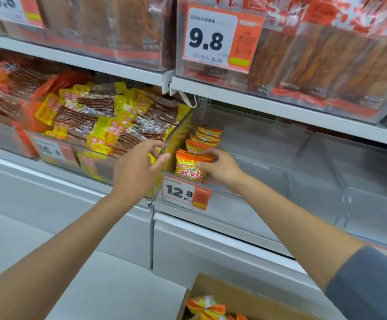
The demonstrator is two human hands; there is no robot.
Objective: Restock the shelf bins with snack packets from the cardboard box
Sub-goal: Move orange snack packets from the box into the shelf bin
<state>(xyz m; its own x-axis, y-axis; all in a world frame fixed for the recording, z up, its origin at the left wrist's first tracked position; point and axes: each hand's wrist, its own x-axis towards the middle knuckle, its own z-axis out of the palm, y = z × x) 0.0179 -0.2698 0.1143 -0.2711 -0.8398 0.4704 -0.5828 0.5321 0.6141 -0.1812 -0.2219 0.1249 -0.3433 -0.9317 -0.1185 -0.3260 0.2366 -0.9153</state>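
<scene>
Right hand [220,168]: gripping the front snack packet [189,168], thumb lying across its printed face, fingers curling over its top edge.
Front snack packet: standing upright in the front left corner of the clear bin [268,162], just behind the 12.8 price tag [185,191].
Row of packets [205,137]: standing one behind another at the back of the held packet, running along the bin's left side.
Left hand [139,167]: curling fingers and thumb round the front top corner of the dividing wall [181,128], holding it between the two bins.
Cardboard box [234,294]: sitting below the shelf at the bottom of the view, lying open, holding more orange packets [205,304].
Neighbouring bin [56,155]: overflowing with heaped yellow-and-brown packets [100,121], left of the dividing wall.
Upper shelf [280,105]: carrying bins of red-brown packets, a 9.8 price tag [213,40] hanging on the front.
Grey sleeve [370,280]: covering the right arm near the elbow.
</scene>
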